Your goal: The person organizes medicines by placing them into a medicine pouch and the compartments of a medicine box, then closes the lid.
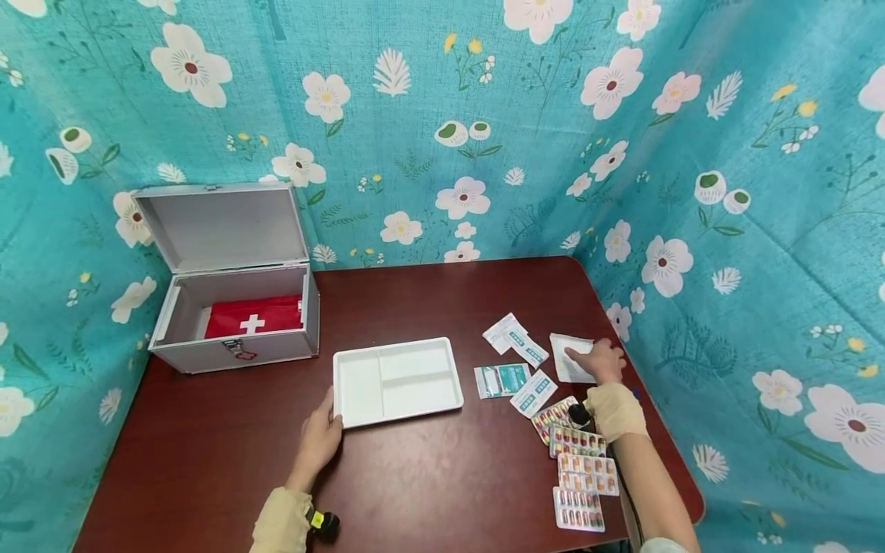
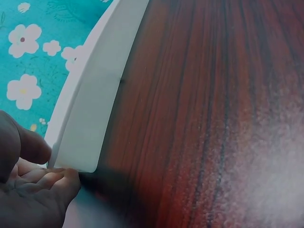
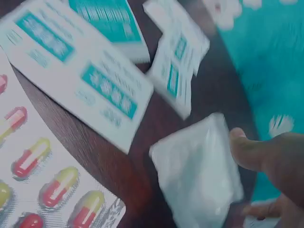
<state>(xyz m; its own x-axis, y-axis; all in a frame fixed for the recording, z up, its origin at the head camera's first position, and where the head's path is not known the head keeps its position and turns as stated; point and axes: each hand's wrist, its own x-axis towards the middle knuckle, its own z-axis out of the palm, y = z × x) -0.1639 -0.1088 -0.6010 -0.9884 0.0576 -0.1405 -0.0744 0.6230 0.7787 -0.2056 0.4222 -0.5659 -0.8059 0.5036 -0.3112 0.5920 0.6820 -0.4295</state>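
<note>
A white compartment tray (image 1: 362,384) sits mid-table in the head view. My left hand (image 1: 321,435) grips its near left corner; the left wrist view shows the thumb and curled fingers (image 2: 64,183) pinching the tray's end (image 2: 88,137). At the right, my right hand (image 1: 600,359) is over the right side of a white gauze-like packet (image 1: 563,365). Its thumb (image 3: 247,149) lies at the packet's edge (image 3: 199,175) in the right wrist view, with the fingers spread apart from it. The hand partly covers the packet, and some fingertips are hidden.
Several small white-and-teal sachets (image 1: 534,393) lie left of the right hand. Blister packs of capsules (image 1: 579,508) run toward the table's front edge. A silver metal case (image 1: 242,355) stands lid up at the back left, holding a red pouch with a white cross (image 1: 228,321). Flowered curtains (image 1: 429,153) border the table.
</note>
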